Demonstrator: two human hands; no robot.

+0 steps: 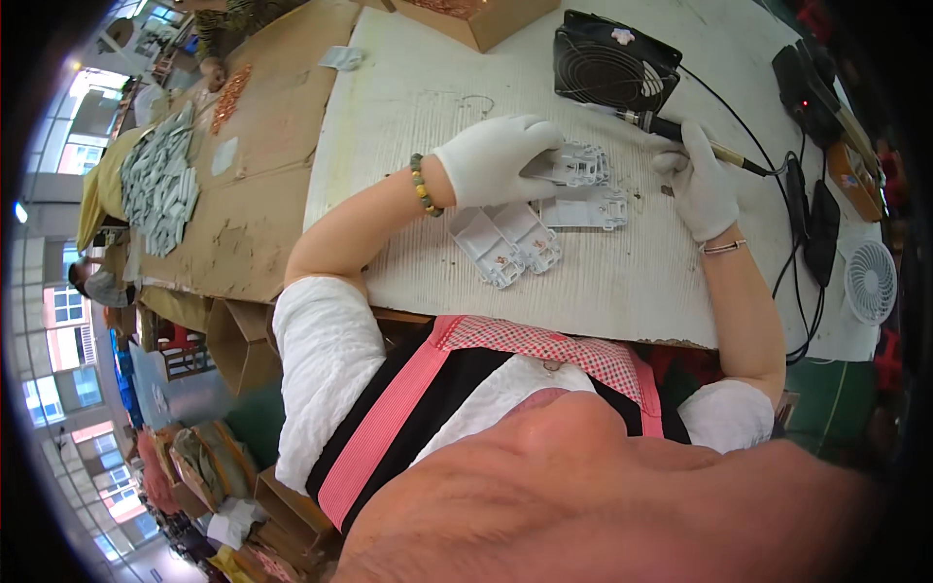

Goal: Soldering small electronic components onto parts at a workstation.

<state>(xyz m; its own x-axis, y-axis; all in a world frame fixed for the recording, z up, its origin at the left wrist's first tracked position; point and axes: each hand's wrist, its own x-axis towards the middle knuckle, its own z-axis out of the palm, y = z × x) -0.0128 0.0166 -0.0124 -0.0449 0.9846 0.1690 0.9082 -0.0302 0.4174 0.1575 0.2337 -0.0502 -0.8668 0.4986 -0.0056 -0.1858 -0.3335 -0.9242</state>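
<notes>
My left hand (pixel 501 160), in a white glove, reaches over a cluster of light-grey plastic housings. Its fingers close on the edge of the far housing (pixel 581 165). Just nearer lies a second housing (pixel 588 210). Two more housings, one (pixel 486 248) beside the other (pixel 530 238), lie at an angle below the hand, with small copper-coloured pieces at their ends. To the right, my gloved right hand (pixel 702 189) grips a soldering iron (pixel 666 128) with a black and tan handle. Its front end points left, by the black fan; the tip is hard to make out.
A black fan (pixel 617 63) with a wire guard stands at the back. Right of it are a black box with a red light (pixel 805 102), cables (pixel 792 233) and a small white fan (pixel 870 282). A cardboard box (pixel 481 24) sits far back; grey parts (pixel 160 180) are heaped left.
</notes>
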